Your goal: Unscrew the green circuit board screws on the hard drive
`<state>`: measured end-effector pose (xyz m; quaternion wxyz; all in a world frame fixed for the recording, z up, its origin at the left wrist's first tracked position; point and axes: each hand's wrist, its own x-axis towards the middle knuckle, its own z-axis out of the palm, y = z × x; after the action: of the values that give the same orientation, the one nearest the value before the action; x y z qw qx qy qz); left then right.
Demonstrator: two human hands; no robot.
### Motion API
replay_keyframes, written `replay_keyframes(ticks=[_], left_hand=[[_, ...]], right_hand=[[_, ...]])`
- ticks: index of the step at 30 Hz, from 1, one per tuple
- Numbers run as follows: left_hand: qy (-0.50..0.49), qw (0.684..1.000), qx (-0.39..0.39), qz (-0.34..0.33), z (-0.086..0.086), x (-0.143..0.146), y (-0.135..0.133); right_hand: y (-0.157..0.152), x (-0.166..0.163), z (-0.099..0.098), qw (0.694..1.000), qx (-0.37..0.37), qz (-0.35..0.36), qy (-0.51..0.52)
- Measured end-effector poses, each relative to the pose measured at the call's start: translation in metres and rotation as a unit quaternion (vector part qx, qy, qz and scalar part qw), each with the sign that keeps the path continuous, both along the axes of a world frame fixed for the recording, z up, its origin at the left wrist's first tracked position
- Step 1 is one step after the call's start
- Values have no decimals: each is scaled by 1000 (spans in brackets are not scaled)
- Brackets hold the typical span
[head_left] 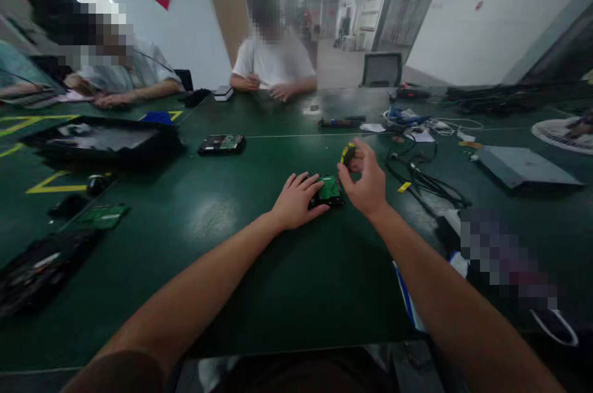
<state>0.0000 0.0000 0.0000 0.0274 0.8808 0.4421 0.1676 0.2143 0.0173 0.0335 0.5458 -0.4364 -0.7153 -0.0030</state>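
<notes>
Head view: the left hand (299, 201), fingers spread, covers the left of the green board (330, 188) mid-table; the right hand (368, 180) pinches a yellow-black tool (347, 154) by its far-right corner. Light pressure could let the board slide.

The left hand (299, 202) and right hand (369, 181) are bare, as are the long, tapering left forearm (208, 269) and right forearm (445, 288). A dark, round-edged patch (125, 373), possibly a sleeve, crosses the left arm; dark clothing (301, 376) shows below, its details lost in shadow.
</notes>
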Motion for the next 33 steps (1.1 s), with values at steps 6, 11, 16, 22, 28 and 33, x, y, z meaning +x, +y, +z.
replay_keyframes(ticks=[6,11,16,22,28,33], left_hand=[[-3,1000,-3,-4,3,0,1],[-7,1000,-5,-5,3,-1,1],[-8,1000,-6,-4,2,-1,1],[-5,1000,-4,-6,4,0,1],[-10,1000,-6,-6,3,0,1],[-8,1000,-6,-5,3,0,1]], right_hand=[[-1,2,1,1000,9,8,-6],[-1,1,0,1000,0,-2,2],[-2,2,2,999,21,-7,-26],[-1,1,1,1000,22,-12,-14],[0,2,0,999,24,0,-23],[-1,1,1,999,21,-17,-26]])
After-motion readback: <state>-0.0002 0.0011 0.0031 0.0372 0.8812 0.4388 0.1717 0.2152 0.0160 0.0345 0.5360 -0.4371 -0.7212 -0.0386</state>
